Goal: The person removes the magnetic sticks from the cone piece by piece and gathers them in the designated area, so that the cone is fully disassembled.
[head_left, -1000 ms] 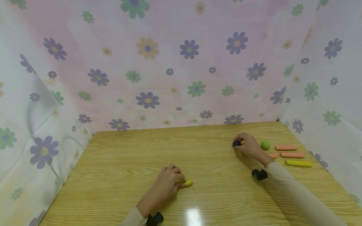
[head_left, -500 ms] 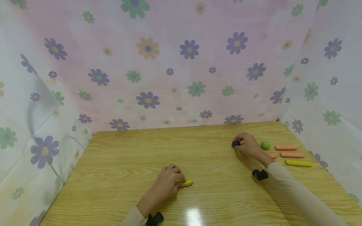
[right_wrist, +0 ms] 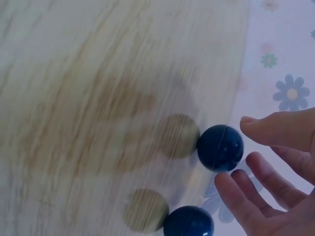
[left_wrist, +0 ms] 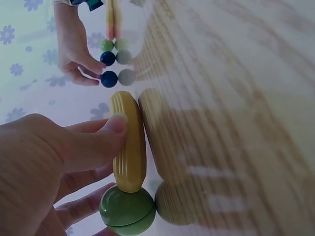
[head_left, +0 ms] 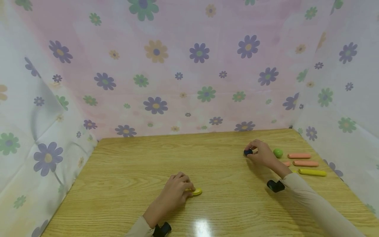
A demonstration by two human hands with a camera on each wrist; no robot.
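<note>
My left hand [head_left: 174,191] pinches a ridged yellow stick [left_wrist: 130,147] between thumb and fingers. The stick lies on the table, its near end against a green ball [left_wrist: 128,210] in the left wrist view. In the head view the hand hides that ball and much of the stick. My right hand [head_left: 262,154] is at the table's far right, beside two dark blue balls. Its thumb and fingers are spread around one dark blue ball [right_wrist: 220,148], with a small gap at the thumb. The second blue ball [right_wrist: 189,222] sits close by.
On the right of the wooden table [head_left: 142,158] lie a green ball [head_left: 278,153], several orange sticks [head_left: 305,163] and a yellow stick [head_left: 312,172], partly behind my right arm. Flowered cloth [head_left: 177,85] stands at the back and sides. Each wrist carries a black camera [head_left: 276,186].
My right hand and wrist have shifted slightly to the right and nearer. The left hand stays on the yellow stick. The head view has tilted a little.
</note>
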